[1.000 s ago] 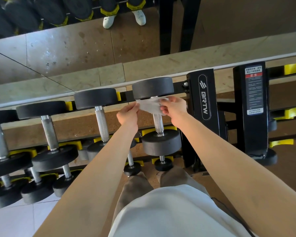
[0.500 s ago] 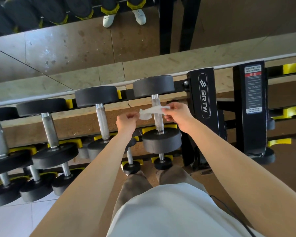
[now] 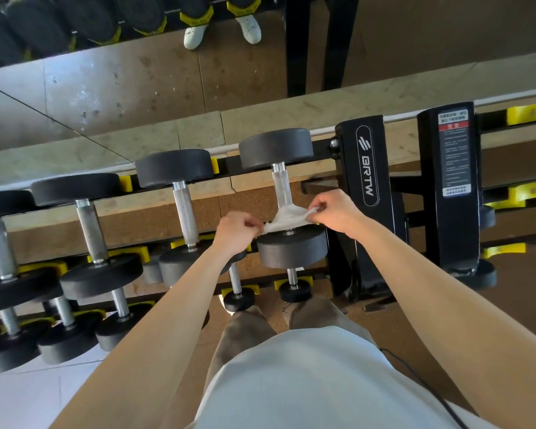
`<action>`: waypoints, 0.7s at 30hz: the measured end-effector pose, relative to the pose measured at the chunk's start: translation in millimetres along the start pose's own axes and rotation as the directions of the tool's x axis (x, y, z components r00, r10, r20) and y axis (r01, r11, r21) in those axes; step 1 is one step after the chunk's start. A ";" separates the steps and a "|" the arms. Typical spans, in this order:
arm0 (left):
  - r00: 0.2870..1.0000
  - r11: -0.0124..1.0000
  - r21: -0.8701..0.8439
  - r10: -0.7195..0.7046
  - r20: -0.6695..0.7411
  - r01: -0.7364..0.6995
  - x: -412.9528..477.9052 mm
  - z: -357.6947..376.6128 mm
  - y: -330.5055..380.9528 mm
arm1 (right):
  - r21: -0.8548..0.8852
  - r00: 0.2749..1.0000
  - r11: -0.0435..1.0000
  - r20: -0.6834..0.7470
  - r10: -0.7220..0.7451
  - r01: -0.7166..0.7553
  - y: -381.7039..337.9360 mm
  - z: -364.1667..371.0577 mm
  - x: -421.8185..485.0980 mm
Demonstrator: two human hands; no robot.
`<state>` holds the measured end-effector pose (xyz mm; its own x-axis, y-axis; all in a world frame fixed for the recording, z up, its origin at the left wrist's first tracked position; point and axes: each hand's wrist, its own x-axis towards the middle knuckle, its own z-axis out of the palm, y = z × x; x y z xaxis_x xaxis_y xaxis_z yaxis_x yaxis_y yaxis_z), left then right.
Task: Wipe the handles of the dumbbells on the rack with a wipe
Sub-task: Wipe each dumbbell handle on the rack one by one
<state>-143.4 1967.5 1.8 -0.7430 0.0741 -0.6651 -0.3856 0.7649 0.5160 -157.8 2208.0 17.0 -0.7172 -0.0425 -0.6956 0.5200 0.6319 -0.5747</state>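
A white wipe [image 3: 287,219] is stretched across the near end of the metal handle [image 3: 281,185] of the rightmost top-row dumbbell [image 3: 292,247], just above its near black head. My left hand [image 3: 235,230] pinches the wipe's left end and my right hand [image 3: 334,212] pinches its right end. The handle's far part stands bare up to the far head [image 3: 276,148]. To the left on the rack lie more dumbbells with bare knurled handles [image 3: 184,212] [image 3: 90,230].
The black rack upright [image 3: 367,193] marked BRTW stands just right of my right hand, and a second upright [image 3: 452,181] with a warning label is farther right. Lower rows hold smaller dumbbells [image 3: 239,292]. A mirror [image 3: 136,72] runs behind the rack.
Both hands have drawn the wipe down the handle, from just under the far head to the near head. The wipe now drapes over the handle's near end.
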 end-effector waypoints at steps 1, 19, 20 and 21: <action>0.997 0.998 0.038 0.048 0.068 -0.050 -0.4 2.8 5.5 | -0.060 0.999 0.998 -0.034 0.022 -0.024 4.3 -6.0 0.2; 0.978 0.983 0.107 0.133 0.163 -0.151 -5.0 8.2 10.3 | -0.166 0.990 0.982 -0.122 0.069 -0.088 26.4 2.0 4.4; 0.983 0.989 0.082 0.107 0.146 -0.120 -4.3 7.7 6.3 | -0.154 0.993 0.986 -0.108 0.047 -0.063 22.9 4.5 4.5; 0.991 0.995 0.066 0.073 0.115 -0.081 -3.4 6.4 1.1 | -0.139 0.996 0.990 -0.089 0.021 -0.034 17.3 7.5 4.0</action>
<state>-137.8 1972.2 1.3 -0.7010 0.2031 -0.6836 -0.2875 0.7968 0.5315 -148.2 2212.9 1.0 -0.7446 0.0402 -0.6663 0.4741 0.7345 -0.4855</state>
